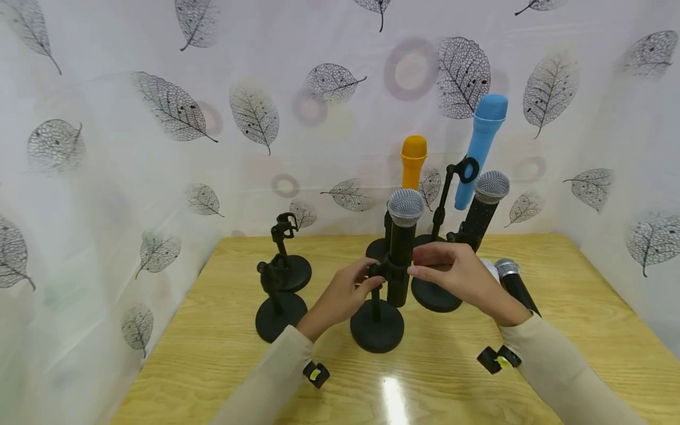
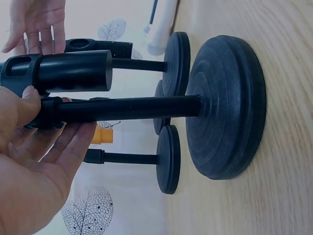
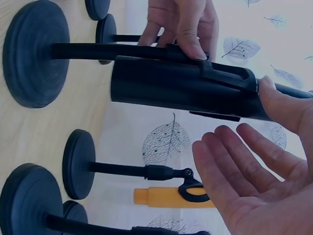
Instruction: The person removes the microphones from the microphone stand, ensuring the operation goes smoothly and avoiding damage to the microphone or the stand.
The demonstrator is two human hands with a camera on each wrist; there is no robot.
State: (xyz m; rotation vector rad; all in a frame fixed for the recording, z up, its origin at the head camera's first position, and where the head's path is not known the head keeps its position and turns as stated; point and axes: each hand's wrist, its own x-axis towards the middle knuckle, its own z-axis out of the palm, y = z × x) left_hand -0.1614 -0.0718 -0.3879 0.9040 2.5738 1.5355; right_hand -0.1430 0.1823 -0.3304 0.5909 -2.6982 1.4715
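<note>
A black microphone (image 1: 402,239) with a silver mesh head stands upright in the clip of a short black desk stand (image 1: 377,327), its lower end hanging beside the pole. My left hand (image 1: 342,292) pinches the stand's joint just under the clip, thumb on one side and fingers on the other, as the left wrist view shows. On the microphone's other side is my right hand (image 1: 457,271). Its thumb rests at the edge of the clip (image 3: 227,76), while the other fingers (image 3: 225,161) are loosely extended and apart from the microphone's body.
Two black stands (image 1: 281,316) with vacant clips are at the left. Behind the hands, other stands hold an orange microphone (image 1: 413,162), a blue microphone (image 1: 480,141) and another black microphone (image 1: 484,209). A loose black microphone (image 1: 519,287) lies at the right beside something white.
</note>
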